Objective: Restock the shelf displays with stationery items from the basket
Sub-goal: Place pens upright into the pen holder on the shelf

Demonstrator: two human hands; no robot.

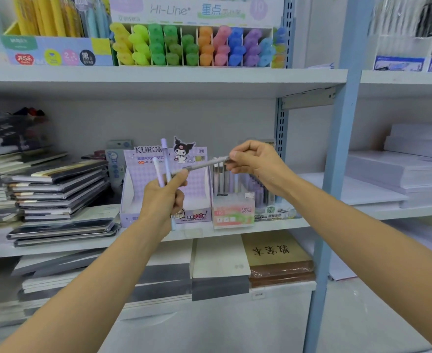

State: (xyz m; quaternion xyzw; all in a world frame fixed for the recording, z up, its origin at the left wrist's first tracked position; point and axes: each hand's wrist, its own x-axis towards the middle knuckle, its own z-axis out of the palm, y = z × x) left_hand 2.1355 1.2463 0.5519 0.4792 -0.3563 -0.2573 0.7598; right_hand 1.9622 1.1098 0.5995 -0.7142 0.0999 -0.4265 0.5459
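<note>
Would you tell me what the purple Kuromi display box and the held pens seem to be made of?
The purple Kuromi display box looks like matte printed cardboard: folded flaps, die-cut header. The pale lilac pens gripped in the left hand and the grey pen pinched by the right hand look like smooth plastic, likely: even colour, faint sheen.

Bright, even light; soft blur throughout, wide-angle bending at edges.

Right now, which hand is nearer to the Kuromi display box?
Left. The left hand, holding two pale pens, is in front of the Kuromi display box. The right hand, pinching a grey pen, is off to its right, above the Fruit Soda box.
</note>
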